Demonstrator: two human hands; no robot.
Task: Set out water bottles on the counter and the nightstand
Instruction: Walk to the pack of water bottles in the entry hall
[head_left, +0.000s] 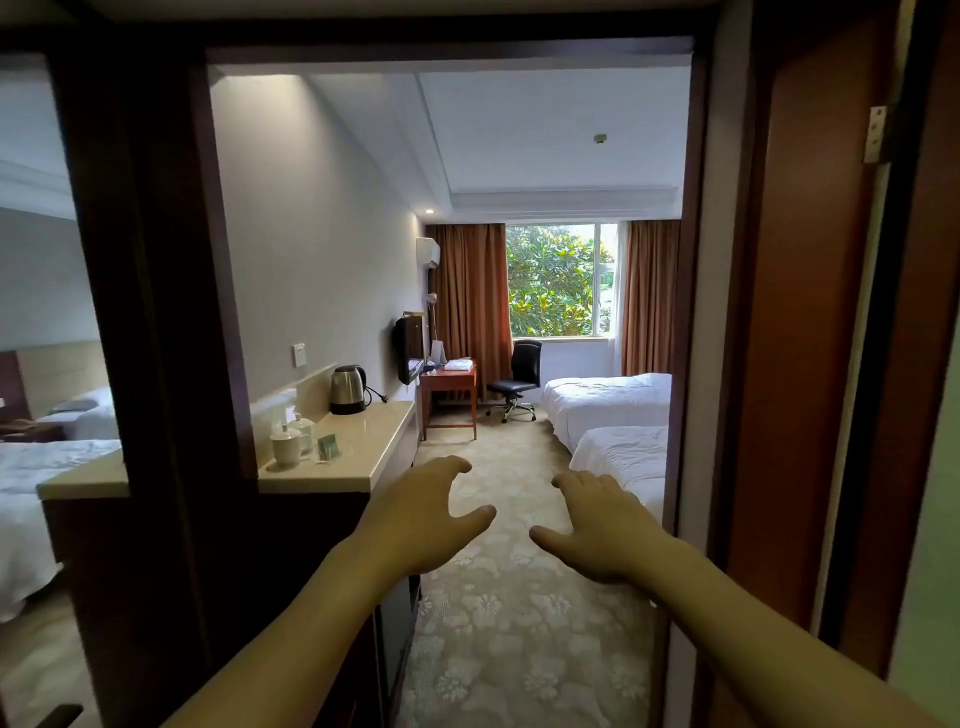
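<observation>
Both my arms stretch forward into a hotel room's entry passage. My left hand (423, 514) is open, fingers curved, holding nothing, just right of the near corner of the beige counter (358, 441). My right hand (602, 525) is also open and holds nothing, above the patterned carpet. No water bottle shows anywhere. On the counter stand a steel kettle (347, 389), two lidded white cups (288, 444) and a small green card (328, 446). No nightstand is visible directly.
A dark wood frame with a mirror (47, 338) fills the left. An open brown door (810, 338) stands on the right. Further in are two white beds (618, 447), a red-brown desk (449, 387), a black office chair (517, 382), a wall television (408, 349) and a curtained window (558, 280).
</observation>
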